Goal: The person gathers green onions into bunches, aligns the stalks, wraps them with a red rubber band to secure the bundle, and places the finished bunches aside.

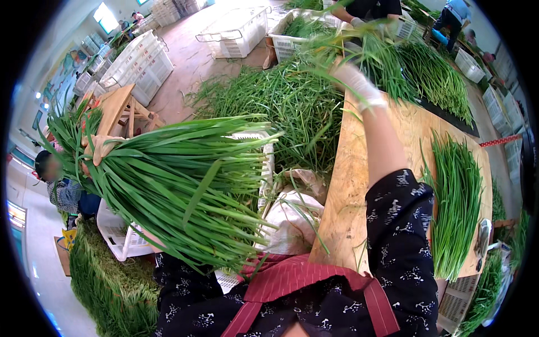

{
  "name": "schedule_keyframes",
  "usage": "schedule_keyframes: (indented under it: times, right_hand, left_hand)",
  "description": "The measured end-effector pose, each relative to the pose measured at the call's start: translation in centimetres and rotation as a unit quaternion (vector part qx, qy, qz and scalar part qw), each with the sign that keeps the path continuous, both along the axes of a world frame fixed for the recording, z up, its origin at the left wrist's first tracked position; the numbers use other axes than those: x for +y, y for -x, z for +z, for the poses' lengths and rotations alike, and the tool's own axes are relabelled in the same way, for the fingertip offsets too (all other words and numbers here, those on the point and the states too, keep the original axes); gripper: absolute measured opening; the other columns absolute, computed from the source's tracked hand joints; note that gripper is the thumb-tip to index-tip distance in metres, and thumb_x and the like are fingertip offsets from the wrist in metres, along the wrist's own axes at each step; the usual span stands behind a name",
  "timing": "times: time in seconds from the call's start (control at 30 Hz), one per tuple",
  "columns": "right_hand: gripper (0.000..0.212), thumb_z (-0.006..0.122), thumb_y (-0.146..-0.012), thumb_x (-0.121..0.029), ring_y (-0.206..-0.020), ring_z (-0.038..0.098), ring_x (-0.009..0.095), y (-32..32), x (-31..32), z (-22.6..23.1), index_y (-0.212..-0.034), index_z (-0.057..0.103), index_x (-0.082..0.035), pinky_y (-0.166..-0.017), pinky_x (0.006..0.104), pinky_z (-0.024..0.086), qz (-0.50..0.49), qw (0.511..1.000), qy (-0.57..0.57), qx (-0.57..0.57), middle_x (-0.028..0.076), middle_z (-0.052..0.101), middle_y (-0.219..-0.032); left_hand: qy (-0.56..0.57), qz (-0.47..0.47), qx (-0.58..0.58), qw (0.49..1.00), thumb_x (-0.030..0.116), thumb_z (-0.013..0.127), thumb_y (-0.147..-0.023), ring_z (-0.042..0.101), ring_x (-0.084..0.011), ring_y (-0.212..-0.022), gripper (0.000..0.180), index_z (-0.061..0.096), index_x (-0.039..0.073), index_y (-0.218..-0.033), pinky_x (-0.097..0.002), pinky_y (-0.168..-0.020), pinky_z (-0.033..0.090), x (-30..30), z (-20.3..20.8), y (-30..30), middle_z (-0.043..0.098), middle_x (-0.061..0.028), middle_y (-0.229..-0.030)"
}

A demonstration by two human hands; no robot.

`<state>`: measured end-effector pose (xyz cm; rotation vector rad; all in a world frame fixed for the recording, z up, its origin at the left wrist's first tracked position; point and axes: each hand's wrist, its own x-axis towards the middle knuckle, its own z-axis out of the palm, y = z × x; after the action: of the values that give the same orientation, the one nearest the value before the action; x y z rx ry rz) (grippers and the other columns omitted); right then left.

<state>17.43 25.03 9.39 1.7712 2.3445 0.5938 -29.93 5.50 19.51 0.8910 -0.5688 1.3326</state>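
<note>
My left hand (101, 149), in a pale glove, is closed round a big bunch of garlic chives (185, 180) at the left. The long flat leaves fan out to the right, their ends spread over a white crate. My right hand (351, 81), in a white glove, is stretched far forward over the far end of the wooden table (348, 219). Its fingers are smeared by motion and partly covered by blurred green leaves (331, 62), so whether it grips them is unclear. Another bundle of chives (457, 208) lies on the table's right side.
Loose chive leaves (269, 106) form a large heap beyond the table's left edge. A white sack (295, 219) sits between crate and table. More chives (435, 78) lie on a dark mat at the far right. White crates (238, 33) stand behind; a co-worker (370, 8) is opposite.
</note>
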Motion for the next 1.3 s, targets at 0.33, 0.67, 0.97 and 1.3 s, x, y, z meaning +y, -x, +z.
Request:
schedule_keyframes:
  times: [0.33,0.67,0.97,1.3]
  right_hand:
    - [0.021,0.068,-0.077,-0.009,-0.096,0.059,0.014,16.8,-15.5,-0.9,-0.097,0.066,-0.002,-0.083,0.025,0.045,0.156,0.557,0.27,0.77,0.005,0.066,-0.096]
    - [0.017,0.056,-0.088,-0.018,-0.076,0.062,0.012,9.6,-13.3,-7.0,-0.091,0.061,-0.003,-0.066,0.0245,0.048,-0.037,0.356,0.026,0.933,0.007,0.067,-0.083]
    - [0.046,0.058,-0.078,-0.037,-0.086,0.059,0.034,-10.2,-17.7,-13.2,-0.109,0.055,-0.004,-0.078,0.0418,0.046,-0.29,0.903,-0.22,0.226,0.021,0.061,-0.096]
    - [0.07,0.059,-0.07,-0.059,-0.127,0.032,0.035,4.2,-23.5,-10.4,-0.129,0.045,-0.024,-0.101,0.0571,0.024,0.139,0.936,0.224,0.232,0.014,0.042,-0.133]
  left_hand:
    - [-0.019,-0.021,0.023,0.999,0.018,0.061,-0.08,0.051,-0.0116,-0.085,0.019,0.054,0.008,-0.095,-0.0298,-0.089,0.037,-1.9,-1.0,1.5,0.054,0.0015,-0.083]
    - [0.009,-0.035,-0.042,0.998,0.009,0.061,-0.077,0.056,-0.0133,-0.081,0.014,0.057,0.011,-0.091,-0.0299,-0.082,0.047,-1.8,-1.7,-1.5,0.059,-0.0003,-0.085]
    - [0.0,0.041,-0.011,0.999,0.01,0.061,-0.078,0.056,-0.0137,-0.081,0.014,0.057,0.011,-0.091,-0.0301,-0.082,0.047,-3.3,0.7,1.9,0.059,-0.0007,-0.085]
    - [0.054,0.039,-0.017,0.998,0.01,0.061,-0.078,0.056,-0.0141,-0.081,0.014,0.057,0.01,-0.092,-0.0303,-0.081,0.047,0.8,-3.5,-0.2,0.059,-0.0012,-0.086]
